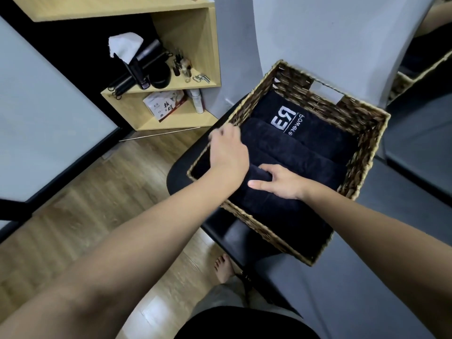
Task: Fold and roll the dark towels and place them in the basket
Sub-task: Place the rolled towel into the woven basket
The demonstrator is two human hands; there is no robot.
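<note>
**Nearest rolled towel gripped inside basket**

Right hand (pixel 281 183): fingers curled over the top of the nearest dark towel (pixel 266 209), thumb stretched flat along its near side. Grasping it, knuckles up, forearm crossing the basket's near right rim.

Left hand (pixel 228 149): back of hand toward camera, over the left end of the towels just inside the basket's left rim. Fingertips blurred and partly hidden; whether grasping or loose cannot be told.

Nearest dark towel: rolled, lying across the near end of the basket (pixel 367 152), touching the next roll.

Further in: two more dark rolls side by side, then a logo towel (pixel 305 128) with white lettering against the far wall. All four parallel, packed edge to edge.

Basket: woven, brown, rectangular, cut-out handle in the far wall. Resting on a dark padded seat (pixel 342 289).

Beyond: pale wooden shelf (pixel 188 45) at upper left holding a tissue box (pixel 127 52), dark containers, small bottles; printed carton on the lower level. Wood-grain floor (pixel 73 228) below. Bare foot (pixel 223 267) beside the seat edge.
</note>
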